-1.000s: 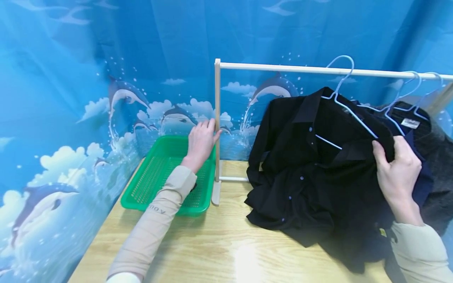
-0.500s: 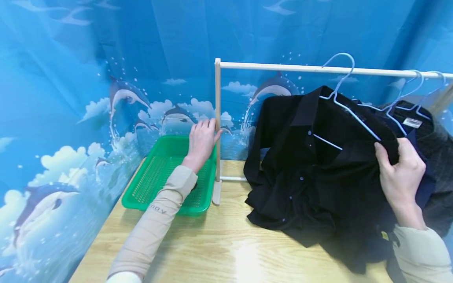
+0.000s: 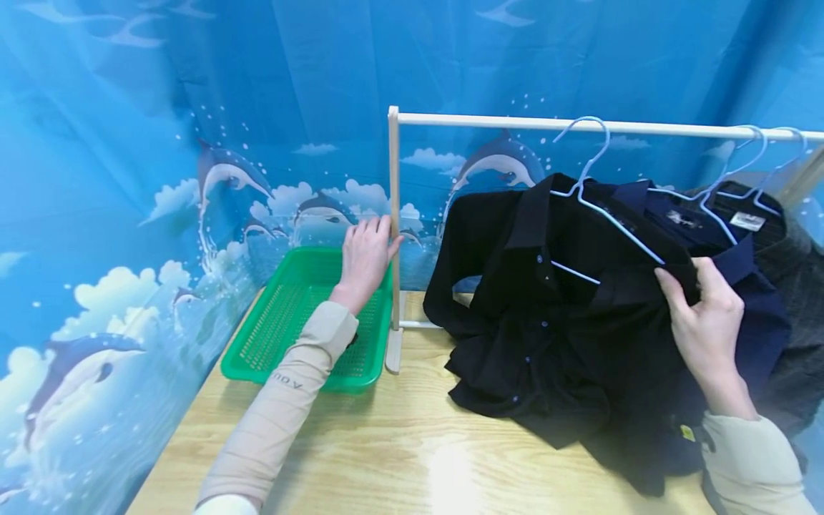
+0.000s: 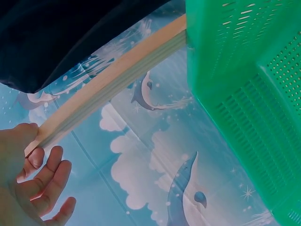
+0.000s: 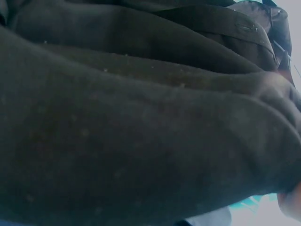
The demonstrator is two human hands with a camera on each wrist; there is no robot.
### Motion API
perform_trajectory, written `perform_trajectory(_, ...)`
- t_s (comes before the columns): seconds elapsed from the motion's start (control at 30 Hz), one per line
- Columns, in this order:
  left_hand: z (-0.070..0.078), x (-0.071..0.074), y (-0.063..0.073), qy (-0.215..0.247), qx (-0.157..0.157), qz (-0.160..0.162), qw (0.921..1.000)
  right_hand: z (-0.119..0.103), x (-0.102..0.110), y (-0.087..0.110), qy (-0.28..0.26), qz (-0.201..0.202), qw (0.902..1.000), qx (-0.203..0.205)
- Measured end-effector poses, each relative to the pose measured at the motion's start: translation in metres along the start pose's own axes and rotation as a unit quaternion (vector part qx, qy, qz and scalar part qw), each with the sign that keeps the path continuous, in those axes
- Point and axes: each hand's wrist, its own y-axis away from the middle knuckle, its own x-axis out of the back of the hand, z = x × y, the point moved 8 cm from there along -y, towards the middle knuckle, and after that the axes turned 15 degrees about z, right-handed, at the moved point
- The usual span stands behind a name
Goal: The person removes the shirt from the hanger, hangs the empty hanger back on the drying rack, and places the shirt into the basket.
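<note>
In the head view, my left hand (image 3: 365, 257) grips the wooden upright post (image 3: 395, 179) of a clothes rack. The left wrist view shows the thumb and fingertips about the post (image 4: 108, 84). My right hand (image 3: 704, 322) pinches the shoulder of a black button-up shirt (image 3: 573, 357), which is on a light blue hanger (image 3: 621, 227). The hanger's hook tip shows in front of the white rod (image 3: 476, 120); whether the hook touches the rod, I cannot tell. Dark cloth (image 5: 141, 141) fills most of the right wrist view, hiding most of that hand.
A navy shirt (image 3: 762, 315) and a dark grey garment (image 3: 801, 322) hang on hangers at the rack's right. Left of the post, a green plastic basket (image 3: 357, 385) stands on the wooden table (image 3: 412, 429). A blue dolphin-print curtain (image 3: 290, 107) is behind.
My right hand has moved left with the black shirt and hanger, and the hook sits lower and further left. More of the navy shirt shows. My left hand stays on the post.
</note>
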Motion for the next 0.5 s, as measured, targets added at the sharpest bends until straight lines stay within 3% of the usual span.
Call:
perform_trajectory(0.23, -0.001, -0.001, 0.001, 0.002, 0.006, -0.002, 1.0, 0.01, -0.006, 0.014, -0.006, -0.044, 0.9986, -0.028)
perform_trajectory(0.5, -0.001, 0.0, 0.0, 0.01, 0.006, 0.003, 0.9999, 0.019, -0.013, 0.033, -0.003, -0.096, 0.9914, -0.089)
